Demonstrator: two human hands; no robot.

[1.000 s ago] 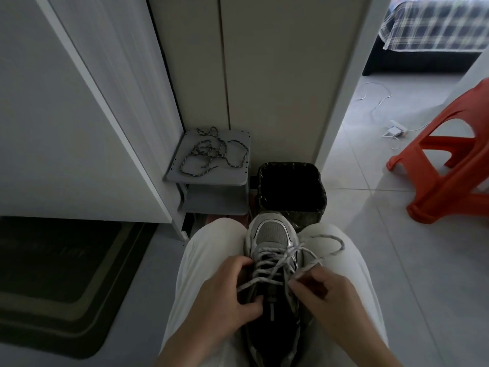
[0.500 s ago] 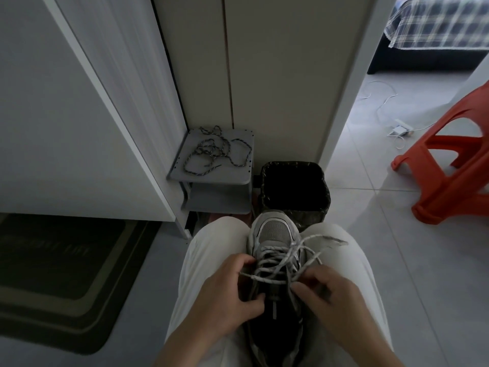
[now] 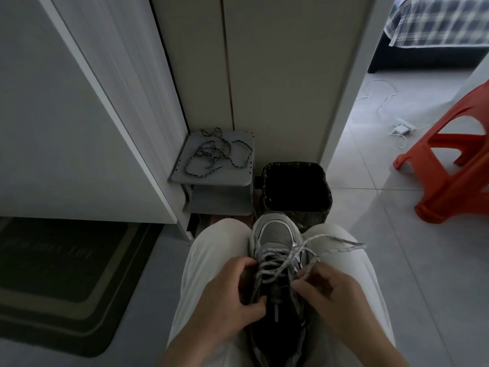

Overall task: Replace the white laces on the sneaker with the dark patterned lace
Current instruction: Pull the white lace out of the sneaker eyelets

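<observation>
one sneaker (image 3: 275, 234), one dark lace (image 3: 219, 152), one stool (image 3: 455, 192)

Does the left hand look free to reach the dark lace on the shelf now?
Probably not yet: the left hand grips the sneaker, though nothing stands between it and the dark lace.

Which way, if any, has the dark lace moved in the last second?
No. The dark lace lies in the same tangle on the grey shelf top.

We see the grey sneaker (image 3: 275, 233) toe-forward between our knees (image 3: 219, 239), its white laces (image 3: 270, 272) loosened, one end trailing right; the dark patterned lace (image 3: 211, 151) lies tangled on the shelf (image 3: 211, 179).
</observation>
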